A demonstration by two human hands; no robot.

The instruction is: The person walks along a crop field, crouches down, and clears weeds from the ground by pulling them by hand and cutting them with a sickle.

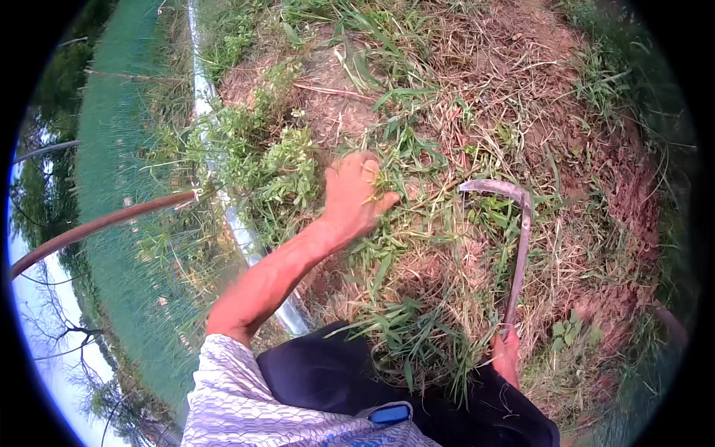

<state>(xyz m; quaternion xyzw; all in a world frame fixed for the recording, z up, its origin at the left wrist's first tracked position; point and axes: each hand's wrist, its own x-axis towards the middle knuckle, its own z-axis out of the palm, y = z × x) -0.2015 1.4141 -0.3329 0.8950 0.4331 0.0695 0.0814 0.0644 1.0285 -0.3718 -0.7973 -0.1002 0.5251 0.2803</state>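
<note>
My left hand is low over the ground, its fingers curled into green grass beside a leafy weed. What lies inside those fingers is hidden. At the lower right, my right hand is wrapped round the lower end of a sickle. The sickle's long shaft points up and away from me, and its curved tip bends left toward my left hand, without touching it. Loose cut grass lies in a heap between my hands, close to my dark trousers.
A pale pipe runs along the left side of the bank. Beyond it stand a green net and a curved brown pole. Dry straw covers the ground at the upper right, with bare reddish soil at the right.
</note>
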